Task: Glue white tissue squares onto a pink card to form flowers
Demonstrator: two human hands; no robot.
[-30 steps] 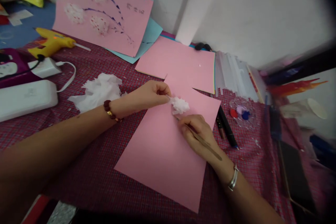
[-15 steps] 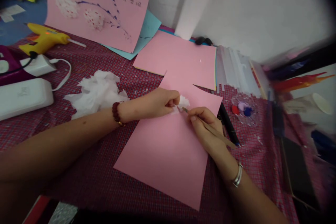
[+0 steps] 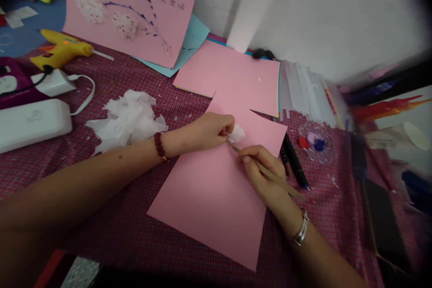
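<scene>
My left hand (image 3: 216,131) is closed in a pinch above the pink paper (image 3: 209,198), and whatever its fingertips hold is too small to make out. Beside those fingertips a small tuft of white tissue paper (image 3: 238,133) sits on the sheet. A thin paintbrush (image 3: 275,177) with a pale wooden handle is gripped in my right hand (image 3: 263,166). Its tip meets the left fingertips, just below the tuft. Left of my left wrist lies a loose heap of white tissue paper (image 3: 130,119).
A yellow glue gun (image 3: 64,49) and white power strip (image 3: 33,121) lie left. Behind stands a pink picture (image 3: 151,13) with white tissue blossoms. More pink sheets (image 3: 232,69) lie at the back. Right are black pens (image 3: 295,162), a clear paint dish (image 3: 313,141) and a paper cup (image 3: 401,139).
The brush tip has shifted slightly down and left, against my left fingertips. A white scrap seen at those fingers before now barely shows. The white tuft shows more fully.
</scene>
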